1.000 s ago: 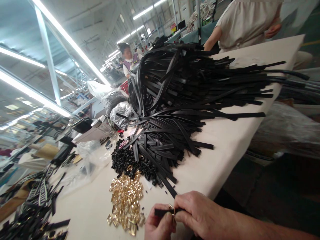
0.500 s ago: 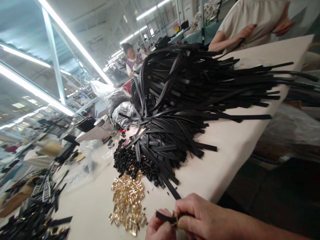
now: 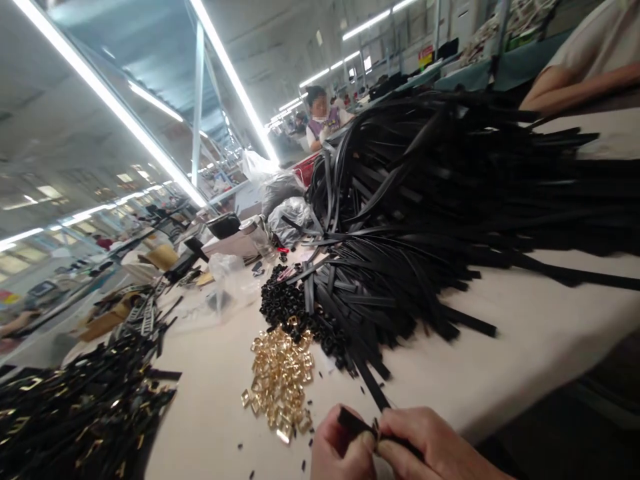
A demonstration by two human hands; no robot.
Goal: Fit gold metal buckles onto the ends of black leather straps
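The black strap (image 3: 356,424) sits pinched at the near edge of the surface (image 3: 525,340) between left hand (image 3: 340,453) and right hand (image 3: 430,450); the gold buckle seen a moment ago is now hidden by fingers, seemingly threaded. Gold buckles (image 3: 280,380) lie just beyond.

Head camera — looks down, close over the table (image 3: 525,347)

Strap pile (image 3: 425,200) on worktop (image 3: 525,347), far right. Bead heap (image 3: 285,310) at its near-left foot; buckles (image 3: 280,380) nearer. Finished straps (image 3: 85,413) far left. Bags (image 3: 285,213) behind.
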